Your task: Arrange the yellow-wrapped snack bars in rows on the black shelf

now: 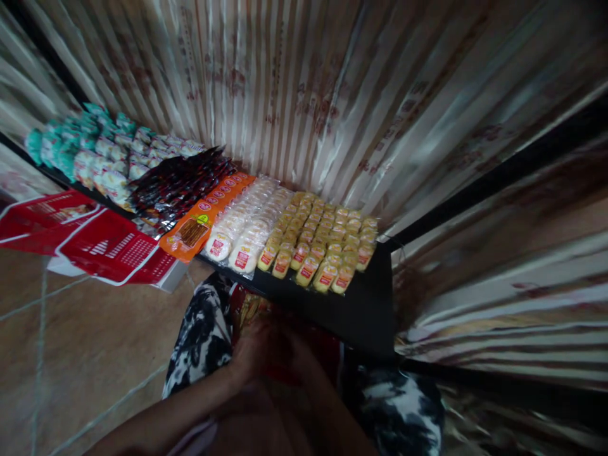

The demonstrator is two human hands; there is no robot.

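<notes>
Low in the view, my left hand (254, 344) and my right hand (289, 348) are close together between my knees, just below the shelf's front edge. Both are dark and blurred, and their fingers cannot be made out. Under and around them is a red printed box or bag (323, 351) with a golden food picture (251, 310) by my left hand. Whether either hand grips it is hidden. Ahead on the black shelf (365, 310) lie rows of small yellow wrapped snack packs (313, 237). White wrapped snack packs (249, 221) lie left of them.
Farther left are an orange packet (206, 215), a pile of dark shiny packets (180, 187) and green-and-white wrapped packs (95, 149). A red open carton (114, 247) stands on the tiled floor (95, 354). A patterned curtain (285, 82) hangs behind; a dark frame bar (489, 180) runs right.
</notes>
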